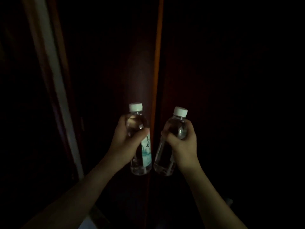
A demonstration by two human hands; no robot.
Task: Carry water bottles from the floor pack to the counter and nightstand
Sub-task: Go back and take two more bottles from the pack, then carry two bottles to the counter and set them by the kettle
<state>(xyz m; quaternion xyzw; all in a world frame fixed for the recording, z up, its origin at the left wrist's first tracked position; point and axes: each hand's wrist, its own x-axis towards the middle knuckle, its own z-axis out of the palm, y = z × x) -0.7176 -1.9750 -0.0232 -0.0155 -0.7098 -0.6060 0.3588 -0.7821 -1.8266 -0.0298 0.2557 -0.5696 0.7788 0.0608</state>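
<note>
Item: two water bottles in transit, one per hand, held out in front of the person in a very dark room.

Left hand (127,141): fingers and thumb curled round the middle of the left bottle (140,139), gripping over the upper edge of its teal-and-white label (146,151). White cap (135,107) on.

Right hand (183,142): wrapped round the upper body of the right bottle (168,146), which shows no label from here. White cap (180,111) on.

Orientation: both caps point up and away from the person. The left bottle stands close to upright, long axis near vertical. The right bottle leans, cap tipped to the right, base swung left toward its neighbour. The bases sit just beside each other, apparently not touching.

Surroundings: dark wooden panels (214,80) ahead, a lit orange-brown edge (158,63) running between them, and a pale strip (54,76) to the left. No worktop, nightstand or floor pack can be made out.

Handling judgement: carrying stage, delivery not yet done. Firm mid-body grips suit full bottles. Keep them apart so they do not knock, level the right one before setting it down, and move slowly given the poor light.
</note>
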